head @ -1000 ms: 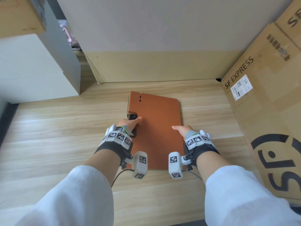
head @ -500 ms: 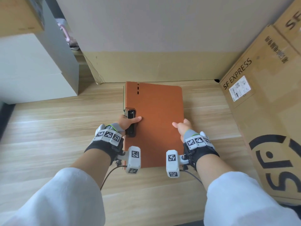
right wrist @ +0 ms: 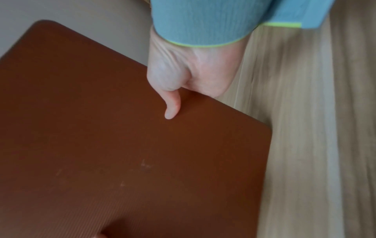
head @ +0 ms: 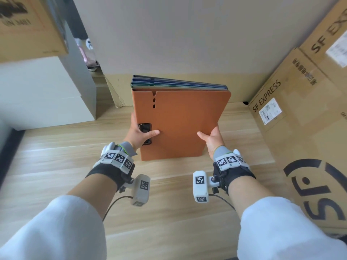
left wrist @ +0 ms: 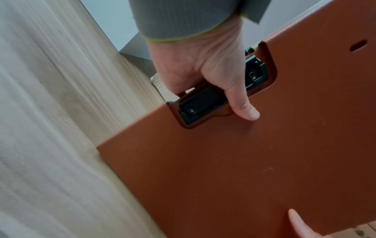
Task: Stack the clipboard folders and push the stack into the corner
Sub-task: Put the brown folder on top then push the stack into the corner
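A stack of clipboard folders (head: 180,124) with an orange-brown one on top is tipped up, its far edge raised so the blue and green folder edges (head: 178,84) show beneath. Its near edge is down by the wooden floor. My left hand (head: 139,133) grips the stack's left edge at the black clip (left wrist: 203,103), thumb on the cover. My right hand (head: 211,136) grips the right edge, thumb (right wrist: 171,106) on the cover (right wrist: 122,145), fingers hidden behind.
A beige wall (head: 178,44) stands behind the stack. Large SF Express cardboard boxes (head: 300,119) line the right side, forming a corner (head: 244,103) with the wall. A white cabinet (head: 47,91) and another box (head: 28,25) stand at left. Wooden floor (head: 56,156) lies around.
The stack lay flat on the floor under my hands; both hands have gripped its side edges and tilted its far edge up off the floor.
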